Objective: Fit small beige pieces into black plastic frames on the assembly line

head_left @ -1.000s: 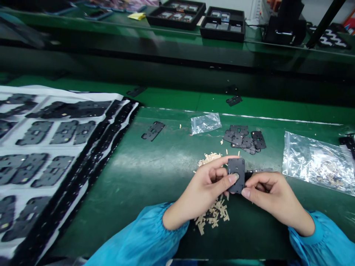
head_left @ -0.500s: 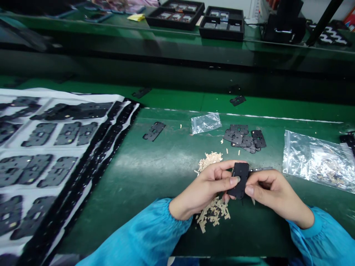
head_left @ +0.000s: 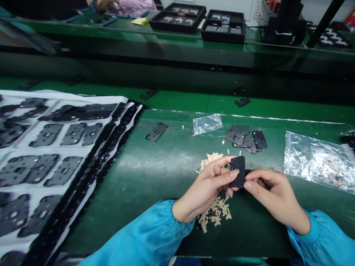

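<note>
A flat black plate (head_left: 237,165) stands nearly upright in my left hand (head_left: 212,181), its thumb pressed on the face. At the plate's right edge, the fingers of my right hand (head_left: 266,184) are pinched together; a thin dark tool seems to lie in them, but what they hold is mostly hidden. Pale small strips (head_left: 211,159) form a heap behind my left hand, and more beige pieces (head_left: 217,214) are piled in front of it. Just beyond the hands is a loose stack of black plates (head_left: 240,136).
A tray of black plates (head_left: 66,170) fills the left side. Clear bags lie behind (head_left: 207,124) and at the right (head_left: 318,159). One plate (head_left: 157,132) sits apart. Black boxes (head_left: 223,35) stand on the raised shelf, where another person's hand (head_left: 104,4) shows.
The black plate and my left hand have moved slightly up, and the plate is held more upright. My right hand stays at its edge. The whole view has shifted slightly.
</note>
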Available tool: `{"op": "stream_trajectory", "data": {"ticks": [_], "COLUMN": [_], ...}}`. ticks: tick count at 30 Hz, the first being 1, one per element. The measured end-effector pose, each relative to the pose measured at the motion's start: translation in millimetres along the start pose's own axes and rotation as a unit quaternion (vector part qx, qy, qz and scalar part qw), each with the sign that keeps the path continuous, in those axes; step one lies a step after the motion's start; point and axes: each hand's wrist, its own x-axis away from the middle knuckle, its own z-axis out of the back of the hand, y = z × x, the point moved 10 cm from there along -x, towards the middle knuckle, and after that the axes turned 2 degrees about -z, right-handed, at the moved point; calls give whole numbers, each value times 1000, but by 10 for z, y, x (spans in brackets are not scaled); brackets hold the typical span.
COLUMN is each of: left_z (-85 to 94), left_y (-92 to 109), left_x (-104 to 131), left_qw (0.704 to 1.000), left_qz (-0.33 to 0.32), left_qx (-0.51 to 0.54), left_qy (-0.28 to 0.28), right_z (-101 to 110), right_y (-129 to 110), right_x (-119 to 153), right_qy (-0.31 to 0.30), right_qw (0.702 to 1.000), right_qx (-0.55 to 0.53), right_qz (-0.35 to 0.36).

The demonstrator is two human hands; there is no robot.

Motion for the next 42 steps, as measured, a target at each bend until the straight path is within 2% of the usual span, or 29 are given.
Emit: {"op": "stream_trajectory", "data": {"ticks": [3,11,15,18,22,26,28,31,33,34,37,39,42], "left_z": [5,2,11,43,48,75,91,83,55,43,51,85,134], "left_y": [-40,-96,-135,-160,-172,-122,-62,25,69,98,242,343,446], "left_x": [-2,25,36,32,11,-4,-4,14,37,53,115,135,82], "left_qw": [999,998,997,996,998,998,994,982,971,964,927,902,875], "left_qz": [11,12,14,12,12,-9,-39,-86,-109,-122,-169,-200,-230], "left_qx": [27,39,52,55,36,-26,-76,-151,-199,-227,-320,-364,-408], "left_qy": [19,39,52,65,58,62,68,72,70,72,101,119,120], "right_z": [50,54,-19,-70,-36,23,43,18,34,111,515,672,562], "right_y": [-199,-332,-470,-471,-430,-350,-251,11,139,160,143,160,237], "right_x": [25,57,137,153,127,68,16,-70,-108,-135,-217,-256,-332], "right_qy": [43,58,56,50,55,72,63,-2,-33,-17,119,179,138], "right_qw": [992,971,928,897,899,915,939,985,995,997,991,982,984], "right_qx": [81,164,255,328,335,330,293,169,96,73,43,50,104], "right_qz": [85,163,264,291,279,223,168,41,-24,-37,-30,-28,-38]}}
